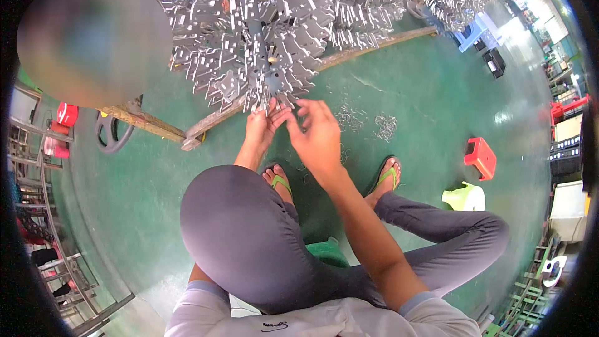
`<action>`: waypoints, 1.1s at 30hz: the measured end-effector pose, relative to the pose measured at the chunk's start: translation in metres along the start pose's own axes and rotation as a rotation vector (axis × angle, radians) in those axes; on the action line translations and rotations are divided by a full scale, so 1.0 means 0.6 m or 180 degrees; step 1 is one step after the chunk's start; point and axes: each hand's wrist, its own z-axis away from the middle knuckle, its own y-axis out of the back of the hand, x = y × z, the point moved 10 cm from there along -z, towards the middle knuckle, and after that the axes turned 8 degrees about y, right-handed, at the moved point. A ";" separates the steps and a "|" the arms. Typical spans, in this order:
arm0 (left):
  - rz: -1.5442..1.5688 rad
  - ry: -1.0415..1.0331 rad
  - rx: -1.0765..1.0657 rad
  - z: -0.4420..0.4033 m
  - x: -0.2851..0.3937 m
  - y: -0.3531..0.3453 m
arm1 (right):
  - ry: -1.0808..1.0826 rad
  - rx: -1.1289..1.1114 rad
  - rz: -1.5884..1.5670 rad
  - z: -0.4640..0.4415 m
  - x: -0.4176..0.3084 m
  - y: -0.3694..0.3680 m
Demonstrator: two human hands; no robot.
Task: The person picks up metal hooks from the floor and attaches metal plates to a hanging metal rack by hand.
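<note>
many grey metal pieces (287, 78) crowd together in the far middle of the scene, above the green floor (437, 106). the left hand (257, 128) reaches up to their near end, fingertips at the lowest pieces; whether it grips one cannot be told. the right hand (318, 140) is just beside it on the right, thumb and fingers curled toward each other, and whether anything thin is pinched between them cannot be told either. small bent wires (385, 127) lie on the floor to the right of the hands, with a red stool (480, 159) farther right and a wooden beam (374, 48) beyond them.
</note>
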 end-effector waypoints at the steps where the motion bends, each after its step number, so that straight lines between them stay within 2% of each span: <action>1: 0.0106 0.0062 0.0002 0.009 0.001 -0.008 | -0.0008 -0.0081 0.0133 0.003 0.011 -0.017; 2: 0.0104 0.0062 -0.0041 0.001 -0.001 -0.005 | -0.0018 -0.0159 0.0263 0.006 0.021 -0.032; 3: 0.0100 0.0070 -0.0084 -0.006 0.001 -0.008 | -0.0392 -0.0391 0.0208 0.004 0.031 -0.045; 5: -0.0077 0.0028 -0.0206 -0.004 0.001 -0.007 | -0.0409 -0.0410 0.0257 -0.005 0.032 -0.059; 9: -0.0364 0.0373 0.0109 0.038 0.010 -0.008 | -0.0235 -0.0138 0.0001 -0.003 0.055 -0.082; 10: -0.0742 0.0458 0.0435 0.060 0.020 0.004 | -0.0154 -0.0111 -0.0072 0.000 0.054 -0.083; 12: -0.2264 0.0635 0.0541 0.126 0.052 -0.011 | 0.0006 -0.0051 -0.0200 0.007 0.050 -0.079; 15: -0.3652 -0.0153 0.0053 0.216 0.108 -0.097 | -0.0052 -0.0156 -0.0411 0.022 0.034 -0.077; 18: -0.3541 -0.1522 0.0278 0.278 0.151 -0.156 | 0.0015 -0.0270 -0.0385 0.040 0.025 -0.083; 21: -0.3584 -0.1791 0.0584 0.278 0.166 -0.150 | 0.0192 -0.0168 -0.0372 0.063 0.010 -0.080; 22: -0.3977 -0.2075 0.0729 0.284 0.168 -0.159 | 0.0249 -0.0151 -0.0358 0.068 0.007 -0.080; 25: -0.4259 -0.2094 0.0748 0.279 0.160 -0.157 | 0.0289 -0.0188 -0.0379 0.084 0.001 -0.079; 29: -0.4315 -0.2302 0.0671 0.285 0.160 -0.170 | 0.0919 -0.0263 -0.0840 0.083 -0.002 -0.045; 32: -0.4273 -0.2171 0.0604 0.284 0.156 -0.163 | 0.0673 -0.0108 -0.0130 0.091 0.132 0.006; 33: -0.4333 -0.2216 0.0593 0.284 0.158 -0.161 | 0.0405 -0.0070 0.0329 0.103 0.229 0.015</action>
